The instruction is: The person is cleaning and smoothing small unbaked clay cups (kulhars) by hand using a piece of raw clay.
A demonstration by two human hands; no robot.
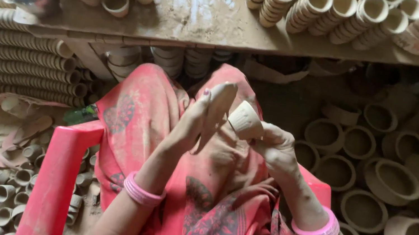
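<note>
One small clay cup (246,121) gripped in right hand (275,148), left hand (204,116) flat-open beside it, two pink bangles (143,194).

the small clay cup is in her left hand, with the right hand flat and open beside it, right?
Not quite: the head view shows the small clay cup held in the right hand, and it is the left hand that is flat and open beside it.
</note>
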